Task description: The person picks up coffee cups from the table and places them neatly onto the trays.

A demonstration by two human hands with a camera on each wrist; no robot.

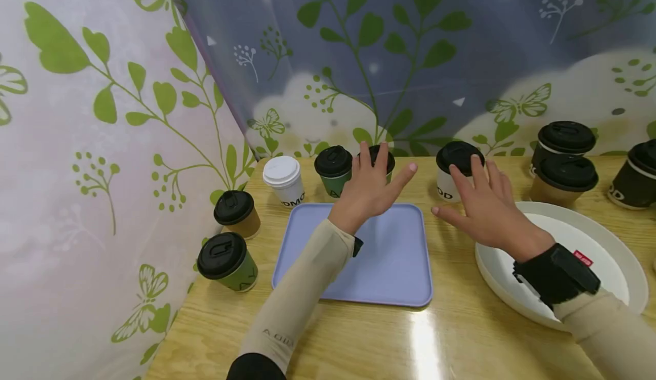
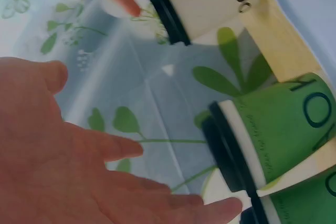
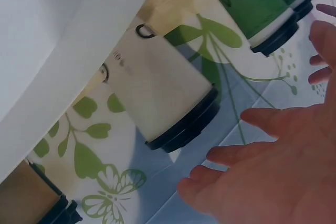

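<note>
My left hand (image 1: 366,192) hovers over the far part of a lavender tray (image 1: 389,272), fingers spread and holding nothing. Just beyond its fingertips stands a green paper cup (image 2: 286,124) with a black lid, partly hidden by the hand in the head view. A second green cup (image 1: 335,185) stands close on its left. My right hand (image 1: 489,212), also spread and holding nothing, is above the table between the tray and a round white plate (image 1: 615,243). Its fingers overlap a white cup (image 3: 157,85) with a black lid in the head view.
At the tray's far left corner stands a white-lidded cup (image 1: 283,180). A brown cup (image 1: 248,223) and a green cup (image 1: 241,272) line the left table edge. Behind the plate are a brown cup (image 1: 556,192) and dark cups (image 1: 635,180). Patterned cloth walls bound the table.
</note>
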